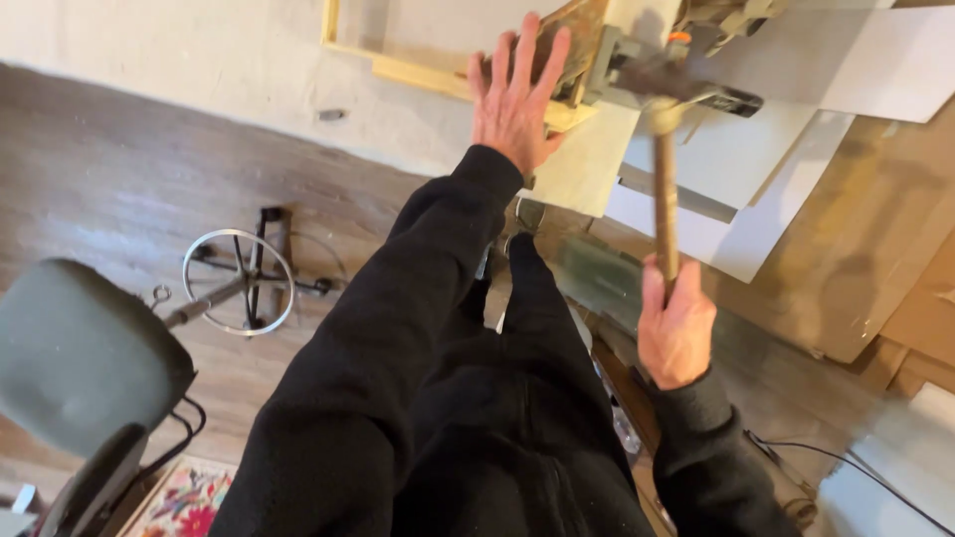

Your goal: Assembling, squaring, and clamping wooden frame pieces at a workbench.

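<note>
The right hand (676, 333) was closed around the lower end of a wooden-handled hammer (665, 149), fingers wrapped tight on the shaft. The handle ran up and away from that hand, and the blurred metal head sat at the far end, over the work, beside a grey metal clamp-like fitting (609, 60) that I could not make out clearly. The left hand (514, 94) was open and flat, fingers spread, pressed palm down on a pale wooden frame (423, 72) just left of the hammer head; it held nothing. The two hands were well apart, the left at the work and the right nearer the body. Both arms wore black sleeves (398, 328). White and grey sheets of board (741, 149) lay overlapped under and to the right of the hammer, with brown cardboard (875, 229) beyond them. On the wooden floor (109, 169) to the left stood a grey padded stool seat (75, 348) and a round metal stool base (239, 281).
</note>
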